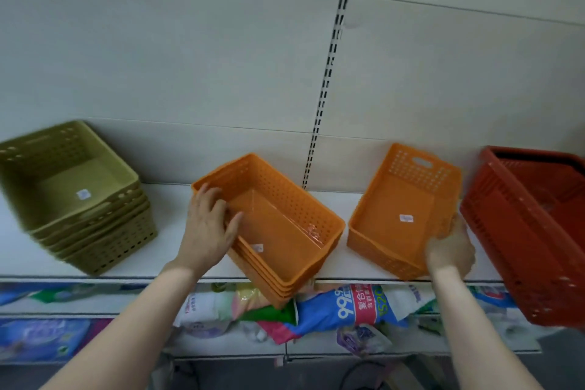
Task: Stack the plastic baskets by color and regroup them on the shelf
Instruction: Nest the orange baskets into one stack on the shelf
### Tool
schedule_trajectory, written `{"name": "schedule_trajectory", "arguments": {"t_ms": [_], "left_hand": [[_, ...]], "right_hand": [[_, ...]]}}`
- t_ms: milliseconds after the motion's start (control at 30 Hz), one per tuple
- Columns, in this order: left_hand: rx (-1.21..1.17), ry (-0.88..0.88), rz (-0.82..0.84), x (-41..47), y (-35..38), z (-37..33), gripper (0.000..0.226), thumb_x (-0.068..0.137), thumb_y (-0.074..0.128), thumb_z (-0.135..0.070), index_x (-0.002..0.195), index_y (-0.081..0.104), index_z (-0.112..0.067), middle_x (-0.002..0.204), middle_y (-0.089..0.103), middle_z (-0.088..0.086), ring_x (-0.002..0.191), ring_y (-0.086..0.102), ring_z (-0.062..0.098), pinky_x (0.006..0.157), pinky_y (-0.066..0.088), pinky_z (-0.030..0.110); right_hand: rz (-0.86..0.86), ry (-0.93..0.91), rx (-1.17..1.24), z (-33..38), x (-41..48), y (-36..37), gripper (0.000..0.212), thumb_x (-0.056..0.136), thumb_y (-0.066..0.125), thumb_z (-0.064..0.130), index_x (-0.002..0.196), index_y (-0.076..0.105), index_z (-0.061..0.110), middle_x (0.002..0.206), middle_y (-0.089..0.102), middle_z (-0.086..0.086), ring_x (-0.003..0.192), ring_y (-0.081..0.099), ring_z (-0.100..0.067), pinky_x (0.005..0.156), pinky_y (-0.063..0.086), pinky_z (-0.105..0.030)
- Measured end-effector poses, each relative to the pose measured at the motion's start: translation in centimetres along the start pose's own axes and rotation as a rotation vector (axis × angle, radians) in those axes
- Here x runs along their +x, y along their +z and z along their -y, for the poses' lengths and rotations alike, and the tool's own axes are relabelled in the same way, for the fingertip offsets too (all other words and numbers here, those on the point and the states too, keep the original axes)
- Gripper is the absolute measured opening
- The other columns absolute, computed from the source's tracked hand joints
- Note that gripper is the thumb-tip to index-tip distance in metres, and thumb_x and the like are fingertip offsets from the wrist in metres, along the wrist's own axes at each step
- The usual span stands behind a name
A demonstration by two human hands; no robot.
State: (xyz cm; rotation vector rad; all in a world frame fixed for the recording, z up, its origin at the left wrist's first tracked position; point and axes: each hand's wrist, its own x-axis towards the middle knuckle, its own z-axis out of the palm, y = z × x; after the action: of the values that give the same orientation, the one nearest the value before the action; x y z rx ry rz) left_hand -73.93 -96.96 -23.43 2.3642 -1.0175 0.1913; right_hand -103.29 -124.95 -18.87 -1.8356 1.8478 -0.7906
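Basket in R hand, L hand holds stack

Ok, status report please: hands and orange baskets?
Left hand grips orange stack rim. Right hand holds single orange basket by near corner. Red basket close beside.

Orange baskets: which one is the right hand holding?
The single orange basket beside the red basket, in the right hand; the left hand holds the orange stack.
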Motion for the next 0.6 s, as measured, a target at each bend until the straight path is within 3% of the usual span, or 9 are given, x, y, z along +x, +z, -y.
{"name": "schedule_trajectory", "arguments": {"t_ms": [67, 100, 167, 300, 433, 533, 600], "left_hand": [[-0.243, -0.248, -0.001, -1.2, -0.7, -1.2, 0.065, 0.089, 0.05, -0.055, 0.133, 0.044, -0.008, 0.148, 0.032, 0.021, 0.142, 0.027, 0.038, 0.113, 0.028, 0.053], [-0.38, -0.362, 0.038, -1.8, -1.1, -2.1, 0.076, 0.088, 0.054, -0.053, 0.145, 0.028, -0.012, 0.152, 0.027, 0.02, 0.142, 0.028, 0.037, 0.112, 0.031, 0.05], [-0.516, -0.512, 0.17, -2.9, -1.4, -3.9, 0.086, 0.09, 0.057, -0.047, 0.151, 0.007, -0.014, 0.149, 0.038, 0.016, 0.131, 0.045, 0.037, 0.1, 0.04, 0.043], [-0.492, -0.513, 0.303, -2.9, -2.4, -4.5, 0.051, 0.095, 0.047, -0.032, 0.142, 0.032, -0.021, 0.133, 0.057, 0.012, 0.11, 0.06, 0.035, 0.094, 0.049, 0.04], [-0.561, -0.449, 0.335, -1.3, -4.0, -2.4, 0.047, 0.087, 0.045, -0.042, 0.131, 0.051, -0.03, 0.127, 0.064, 0.01, 0.109, 0.062, 0.031, 0.095, 0.051, 0.046], [-0.597, -0.429, 0.308, -0.7, -4.5, -1.8, 0.043, 0.097, 0.049, -0.035, 0.138, 0.051, -0.028, 0.135, 0.059, 0.006, 0.119, 0.059, 0.03, 0.099, 0.049, 0.048], [-0.651, -0.457, 0.301, -0.9, -4.7, -2.1, 0.046, 0.098, 0.05, -0.031, 0.144, 0.045, -0.027, 0.132, 0.058, -0.002, 0.119, 0.06, 0.026, 0.102, 0.048, 0.046]], "right_hand": [[-0.039, -0.132, 0.013, 1.9, -0.1, -1.8, 0.047, 0.089, 0.05, 0.005, 0.134, 0.053, 0.019, 0.114, 0.068, -0.025, 0.101, 0.063, -0.048, 0.087, 0.048, -0.049], [-0.044, -0.199, 0.018, 2.8, -0.1, -2.7, 0.05, 0.087, 0.051, 0.003, 0.135, 0.054, 0.018, 0.115, 0.068, -0.026, 0.101, 0.063, -0.049, 0.087, 0.048, -0.048], [-0.041, -0.311, 0.022, 4.7, 0.1, -4.4, 0.056, 0.085, 0.054, 0.0, 0.138, 0.056, 0.017, 0.117, 0.067, -0.03, 0.103, 0.062, -0.052, 0.088, 0.049, -0.049], [0.02, -0.508, 0.038, 9.1, 0.0, -7.6, 0.053, 0.087, 0.055, 0.003, 0.136, 0.058, 0.021, 0.115, 0.068, -0.028, 0.106, 0.063, -0.048, 0.09, 0.049, -0.047], [0.142, -0.617, 0.087, 13.5, -1.0, -8.7, 0.048, 0.089, 0.058, 0.003, 0.134, 0.061, 0.022, 0.124, 0.069, -0.013, 0.117, 0.064, -0.032, 0.095, 0.047, -0.037], [0.317, -0.622, 0.212, 16.3, -2.0, -6.9, 0.049, 0.087, 0.055, -0.003, 0.133, 0.061, 0.015, 0.125, 0.069, -0.011, 0.118, 0.064, -0.023, 0.104, 0.047, -0.035], [0.419, -0.586, 0.247, 17.5, -3.1, -5.0, 0.049, 0.087, 0.054, -0.003, 0.132, 0.062, 0.016, 0.124, 0.07, -0.01, 0.112, 0.067, -0.022, 0.1, 0.051, -0.039]]}}
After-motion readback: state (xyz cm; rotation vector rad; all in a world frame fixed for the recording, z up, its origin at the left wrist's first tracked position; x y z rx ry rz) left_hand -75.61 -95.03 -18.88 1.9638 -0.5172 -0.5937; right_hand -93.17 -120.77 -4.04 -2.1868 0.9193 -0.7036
